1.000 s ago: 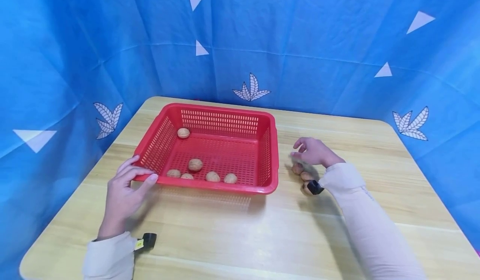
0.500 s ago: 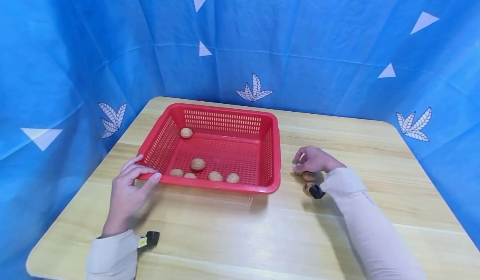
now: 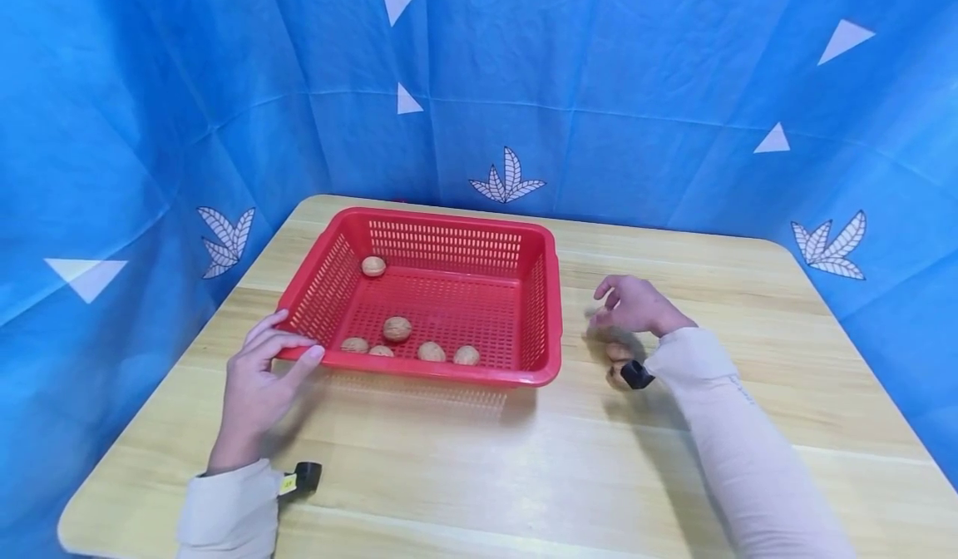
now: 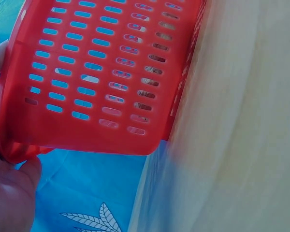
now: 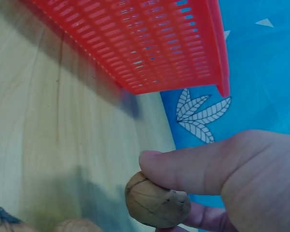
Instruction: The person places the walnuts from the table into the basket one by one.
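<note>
At the near left corner of the red plastic basket (image 3: 427,368), my left hand (image 3: 254,393) holds the rim, thumb on the near edge and fingers along the left side. Several walnuts lie in the basket, one walnut (image 3: 373,266) at the back left and the others, such as this walnut (image 3: 397,329), towards the front. Right of the basket, my right hand (image 3: 636,305) pinches a walnut (image 5: 157,200) between thumb and fingers, raised over the tabletop. Below that hand two walnuts sit on the wood, the farther walnut (image 3: 617,351) partly hidden by the wrist camera.
The wooden table (image 3: 464,467) has rounded corners. A blue patterned curtain (image 3: 636,60) hangs behind it and along both sides. The basket's right wall (image 5: 150,43) stands a short way from the right hand in the right wrist view.
The right hand went down to the loose walnuts, took the farthest of the three and has lifted it slightly. The left hand keeps its hold on the basket. The head view shifted a little.
</note>
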{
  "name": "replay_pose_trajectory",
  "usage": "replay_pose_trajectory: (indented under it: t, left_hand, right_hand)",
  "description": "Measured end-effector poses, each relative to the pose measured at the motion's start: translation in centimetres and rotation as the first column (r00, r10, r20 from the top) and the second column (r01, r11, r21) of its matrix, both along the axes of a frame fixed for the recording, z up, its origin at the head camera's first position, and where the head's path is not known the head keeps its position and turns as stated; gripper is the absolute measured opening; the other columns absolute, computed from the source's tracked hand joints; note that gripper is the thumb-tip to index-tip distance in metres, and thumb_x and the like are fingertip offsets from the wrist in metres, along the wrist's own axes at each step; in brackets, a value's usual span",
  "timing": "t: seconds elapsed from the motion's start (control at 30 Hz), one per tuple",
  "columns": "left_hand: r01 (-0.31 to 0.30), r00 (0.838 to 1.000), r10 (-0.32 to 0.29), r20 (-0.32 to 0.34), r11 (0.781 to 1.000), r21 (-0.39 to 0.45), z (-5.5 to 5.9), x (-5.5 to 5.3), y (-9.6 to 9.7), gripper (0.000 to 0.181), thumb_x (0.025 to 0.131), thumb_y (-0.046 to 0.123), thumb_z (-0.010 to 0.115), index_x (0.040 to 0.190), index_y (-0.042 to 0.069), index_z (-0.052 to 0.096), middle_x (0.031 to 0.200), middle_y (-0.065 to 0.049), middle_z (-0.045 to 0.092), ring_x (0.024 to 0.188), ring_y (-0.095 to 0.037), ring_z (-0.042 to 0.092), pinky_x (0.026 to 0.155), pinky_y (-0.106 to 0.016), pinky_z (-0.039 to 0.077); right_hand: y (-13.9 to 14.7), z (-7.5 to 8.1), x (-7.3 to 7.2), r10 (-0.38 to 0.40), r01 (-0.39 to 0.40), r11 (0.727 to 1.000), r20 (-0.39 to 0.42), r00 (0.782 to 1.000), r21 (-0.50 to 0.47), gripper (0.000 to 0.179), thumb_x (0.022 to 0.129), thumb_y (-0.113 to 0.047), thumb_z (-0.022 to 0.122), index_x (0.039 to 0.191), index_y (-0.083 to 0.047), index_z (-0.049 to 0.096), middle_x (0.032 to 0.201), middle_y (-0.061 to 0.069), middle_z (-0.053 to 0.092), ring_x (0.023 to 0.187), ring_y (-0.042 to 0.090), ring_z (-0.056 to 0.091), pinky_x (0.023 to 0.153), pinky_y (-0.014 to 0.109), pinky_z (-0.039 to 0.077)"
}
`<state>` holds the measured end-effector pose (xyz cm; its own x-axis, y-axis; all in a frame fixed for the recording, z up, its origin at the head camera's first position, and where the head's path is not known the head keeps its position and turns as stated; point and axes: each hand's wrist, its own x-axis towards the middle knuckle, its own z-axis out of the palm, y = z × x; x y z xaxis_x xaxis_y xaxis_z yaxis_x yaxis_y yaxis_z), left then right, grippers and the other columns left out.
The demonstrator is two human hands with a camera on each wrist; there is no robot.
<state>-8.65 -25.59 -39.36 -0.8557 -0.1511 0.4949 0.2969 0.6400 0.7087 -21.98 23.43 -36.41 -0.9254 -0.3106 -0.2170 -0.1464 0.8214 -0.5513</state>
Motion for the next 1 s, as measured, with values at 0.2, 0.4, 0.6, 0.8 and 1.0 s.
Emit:
replay_pose_trajectory:
  t: [0.2,0.4,0.6,0.8,1.0]
  left_hand:
    - [0.004,1.0,-0.004,-0.001,1.0,-0.002,0.0,0.0,0.1,0.016,0.08,0.012,0.078,0.089,0.001,0.072,0.099,-0.019,0.07,0.128,-0.022,0.045,0.09,-0.011,0.034]
    - [-0.003,1.0,0.003,-0.001,1.0,-0.006,-0.1,0.1,0.0,0.016,0.08,0.012,0.078,0.089,0.001,0.072,0.1,-0.019,0.07,0.127,-0.02,0.045,0.089,-0.01,0.033]
    - [-0.006,1.0,0.006,-0.004,1.0,-0.01,-0.1,0.0,0.0,0.017,0.079,0.012,0.078,0.089,0.001,0.072,0.099,-0.018,0.071,0.128,-0.019,0.045,0.089,-0.01,0.033]
    - [-0.007,1.0,0.007,0.006,1.0,-0.013,-0.1,0.1,0.0,0.018,0.081,0.014,0.078,0.091,0.0,0.072,0.103,-0.019,0.07,0.129,-0.02,0.044,0.09,-0.01,0.032]
    - [-0.009,1.0,0.009,0.007,1.0,-0.019,-0.2,0.0,-0.1,0.018,0.081,0.014,0.078,0.091,0.001,0.072,0.103,-0.018,0.07,0.129,-0.022,0.044,0.09,-0.01,0.032]
  right_hand:
    - [-0.2,1.0,-0.2,-0.034,0.033,0.999,-0.051,0.998,-0.018,0.04,0.081,-0.016,0.075,0.113,0.001,0.059,0.097,0.015,0.064,0.082,0.026,0.06,0.076,0.041,0.048]
    - [-0.7,2.1,-0.2,-0.058,0.056,0.998,-0.077,0.995,-0.027,0.035,0.086,-0.021,0.069,0.113,-0.001,0.059,0.101,0.016,0.063,0.085,0.028,0.06,0.077,0.043,0.047]
    - [-1.0,3.3,-0.4,-0.064,0.061,0.998,-0.115,0.991,-0.031,0.029,0.089,-0.022,0.065,0.11,-0.003,0.06,0.103,0.017,0.063,0.088,0.03,0.06,0.078,0.045,0.046]
    - [-1.3,4.1,-0.7,-0.072,0.066,0.997,-0.137,0.988,-0.045,0.024,0.089,-0.021,0.064,0.106,-0.005,0.061,0.099,0.013,0.063,0.082,0.026,0.06,0.074,0.04,0.045]
    - [-2.1,5.0,-0.9,-0.065,0.057,0.997,-0.169,0.983,-0.051,0.025,0.089,-0.022,0.063,0.107,-0.005,0.061,0.098,0.012,0.064,0.082,0.026,0.06,0.072,0.038,0.045]
